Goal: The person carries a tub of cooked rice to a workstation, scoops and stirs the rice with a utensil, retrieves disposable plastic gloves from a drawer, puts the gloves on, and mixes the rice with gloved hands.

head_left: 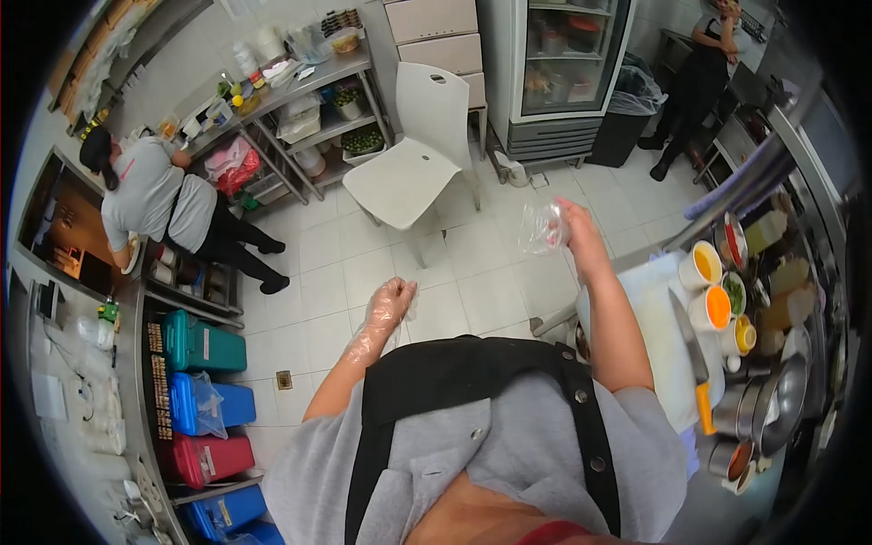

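Note:
My left hand (391,307) wears a clear plastic glove that reaches down over the wrist. Its fingers are curled closed; I cannot make out whether anything lies inside them. Farther right, my bare right hand (579,229) is raised above the floor and pinches a crumpled clear plastic glove (543,229), which hangs off to the left of the fingers. Both hands are apart from any surface. To the right of my right forearm lies a cutting board (649,318), with an orange-handled knife (692,350) along its right side.
Tubs of orange sauce (718,307) and metal pots (740,409) line the right counter. Ahead stand a white chair (404,186) and a glass-door fridge (563,68). Lidded bins (204,343) fill the left shelf. One person (163,191) bends at left; another (704,82) stands back right.

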Tool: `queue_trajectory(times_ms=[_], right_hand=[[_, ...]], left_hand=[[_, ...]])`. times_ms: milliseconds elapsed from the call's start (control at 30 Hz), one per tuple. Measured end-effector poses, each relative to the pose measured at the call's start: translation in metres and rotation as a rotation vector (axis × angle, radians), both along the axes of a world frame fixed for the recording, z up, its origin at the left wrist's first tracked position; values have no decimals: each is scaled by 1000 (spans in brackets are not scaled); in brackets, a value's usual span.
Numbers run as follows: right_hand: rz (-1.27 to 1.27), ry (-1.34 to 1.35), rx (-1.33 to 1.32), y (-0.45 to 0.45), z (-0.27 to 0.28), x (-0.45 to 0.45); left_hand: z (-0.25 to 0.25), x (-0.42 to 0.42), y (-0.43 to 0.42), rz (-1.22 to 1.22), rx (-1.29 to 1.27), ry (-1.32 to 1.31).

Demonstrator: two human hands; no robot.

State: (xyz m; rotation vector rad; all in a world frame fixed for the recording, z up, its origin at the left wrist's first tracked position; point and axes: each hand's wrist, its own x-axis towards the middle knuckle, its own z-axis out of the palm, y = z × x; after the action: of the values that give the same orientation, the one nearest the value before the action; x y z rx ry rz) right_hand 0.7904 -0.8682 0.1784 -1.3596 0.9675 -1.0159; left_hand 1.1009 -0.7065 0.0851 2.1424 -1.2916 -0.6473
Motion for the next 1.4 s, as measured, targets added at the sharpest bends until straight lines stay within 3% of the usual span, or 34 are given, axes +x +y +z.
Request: queue_trajectory(times_ms=[67, 233, 333, 467, 667, 767, 833, 900, 1033, 1167, 1233, 1300, 1333, 1367, 1400], right_hand=[[3, -88, 15, -43, 3, 9], [-116, 246, -269, -157, -20, 22], [-191, 230, -242, -214, -34, 28], [-360, 294, -154, -289, -58, 23], [-531, 583, -304, -372, -67, -6], [-587, 511, -226, -427, -87, -46], [-782, 487, -291, -469, -99, -73], [-901, 315, 55, -509, -90, -92], [-1101, -25, -33, -651, -165, -193], [-1254, -72, -102, -785, -181, -263], [-1285, 39, -185, -864, -199, -317], [-1475, 526, -296, -937, -191, -352], [-1460, 528, -312, -958, -168, -351], [-1399, 386, -483, -1002, -176, -376], [-1160, -8, -322, -1031, -162, -376]], left_hand=[[-8, 8, -37, -9, -38, 31], [-35, 44, -149, 7, -9, 7], [-39, 66, -227, -2, -52, -30], [-10, 79, -342, -54, -185, 23], [9, 86, -478, -150, -275, -61], [16, 77, -530, -142, -276, -87], [17, 72, -561, -141, -226, -135], [12, 66, -590, -90, -188, -178], [8, 50, -645, 51, -1, -244], [-30, 39, -677, 223, 34, -297], [-36, 44, -691, 345, 99, -278], [-33, 45, -698, 430, 119, -275], [-34, 43, -698, 470, 135, -269], [-36, 41, -700, 494, 142, -286], [-35, 35, -702, 544, 156, -276]])
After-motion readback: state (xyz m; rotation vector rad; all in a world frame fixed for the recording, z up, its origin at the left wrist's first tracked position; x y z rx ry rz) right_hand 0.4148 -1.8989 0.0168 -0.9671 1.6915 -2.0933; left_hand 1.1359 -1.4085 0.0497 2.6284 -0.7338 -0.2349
